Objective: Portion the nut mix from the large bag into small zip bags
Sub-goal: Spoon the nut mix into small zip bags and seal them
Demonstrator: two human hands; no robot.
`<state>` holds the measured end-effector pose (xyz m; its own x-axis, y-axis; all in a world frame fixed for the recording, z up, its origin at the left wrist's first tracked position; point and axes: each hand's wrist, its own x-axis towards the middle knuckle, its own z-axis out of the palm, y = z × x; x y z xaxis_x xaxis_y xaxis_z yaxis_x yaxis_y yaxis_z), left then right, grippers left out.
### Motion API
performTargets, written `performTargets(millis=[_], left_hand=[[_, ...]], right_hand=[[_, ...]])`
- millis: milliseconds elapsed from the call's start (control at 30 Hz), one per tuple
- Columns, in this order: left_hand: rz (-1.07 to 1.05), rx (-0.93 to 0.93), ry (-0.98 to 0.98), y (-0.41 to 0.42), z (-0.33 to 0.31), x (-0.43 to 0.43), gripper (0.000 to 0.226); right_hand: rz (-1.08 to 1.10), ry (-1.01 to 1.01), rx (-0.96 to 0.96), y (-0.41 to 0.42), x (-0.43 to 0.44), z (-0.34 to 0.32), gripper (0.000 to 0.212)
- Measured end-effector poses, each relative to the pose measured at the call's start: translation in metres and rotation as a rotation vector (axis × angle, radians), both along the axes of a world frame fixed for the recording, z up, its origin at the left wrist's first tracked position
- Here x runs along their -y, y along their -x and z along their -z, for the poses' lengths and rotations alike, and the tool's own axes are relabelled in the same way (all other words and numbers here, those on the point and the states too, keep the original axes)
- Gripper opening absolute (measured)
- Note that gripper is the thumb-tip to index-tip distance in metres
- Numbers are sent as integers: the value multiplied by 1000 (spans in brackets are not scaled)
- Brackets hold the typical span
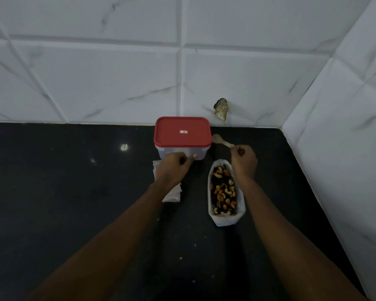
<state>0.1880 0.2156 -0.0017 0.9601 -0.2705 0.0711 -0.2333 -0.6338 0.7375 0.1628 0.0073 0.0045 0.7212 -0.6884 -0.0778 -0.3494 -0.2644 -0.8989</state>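
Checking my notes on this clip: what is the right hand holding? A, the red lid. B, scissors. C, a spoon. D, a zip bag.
C: the right hand grips a spoon by its handle, bowl raised beside the red-lidded container, by the open bag of nut mix.

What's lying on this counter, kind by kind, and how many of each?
box with red lid: 1
spoon: 1
nut bag: 1
pile of small bags: 1, count within unclear
Total: 4
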Motion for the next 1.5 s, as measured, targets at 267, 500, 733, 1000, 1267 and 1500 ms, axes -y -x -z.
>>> performTargets(millis=[267, 500, 733, 1000, 1267, 1500], left_hand=[[-267, 1, -271, 21, 18, -23, 37], [-338, -174, -348, 31, 19, -18, 61], [-341, -100, -350, 34, 15, -17, 71], [-222, 48, 49, 42, 9, -13, 52], [-78, -220, 257, 52, -6, 9, 64], [15, -680, 251, 54, 5, 6, 40]], right_hand=[[133, -60, 202, 62, 1, -7, 14], [70, 410, 111, 106, 18, -6, 18], [50, 502, 113, 112, 20, -12, 14], [41, 386, 19, 110, 25, -8, 17], [-131, 530, 37, 111, 33, -6, 16], [-16, 297, -87, 109, 31, 4, 22]])
